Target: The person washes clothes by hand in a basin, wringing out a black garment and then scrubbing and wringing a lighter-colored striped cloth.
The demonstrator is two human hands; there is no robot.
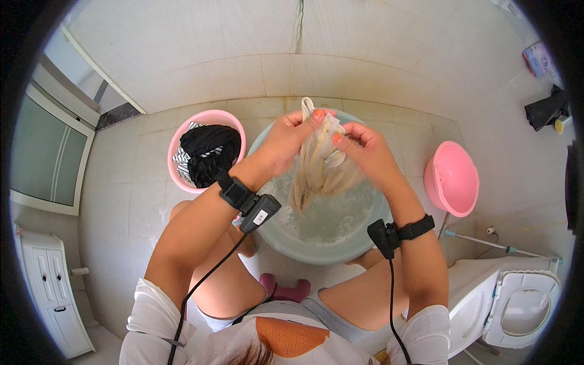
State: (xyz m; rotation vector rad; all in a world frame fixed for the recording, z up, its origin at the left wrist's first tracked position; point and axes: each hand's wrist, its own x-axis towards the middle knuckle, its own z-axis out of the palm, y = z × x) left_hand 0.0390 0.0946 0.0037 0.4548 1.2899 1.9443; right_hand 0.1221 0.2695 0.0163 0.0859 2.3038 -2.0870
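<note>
A wet, pale beige garment point(312, 169) hangs from both my hands over a large grey-green basin point(310, 255). Cloudy, sudsy water point(337, 214) fills the basin below it. My left hand point(285, 139) grips the garment's upper edge, where a loop of fabric stands up past the thumb. Fingers and thumb of my right hand point(367, 148) pinch the cloth near a small white tag point(332, 122). The garment's exact kind cannot be made out. Each wrist wears a black strap with a cabled device.
Left of the basin stands a pink basin point(173, 171) of black and striped clothes point(212, 148). Another pink basin point(458, 182) leans at right, above a thin pole point(483, 242) and a white toilet point(477, 305). A tiled wall point(228, 75) closes the far side; a white cabinet point(52, 292) stands at left.
</note>
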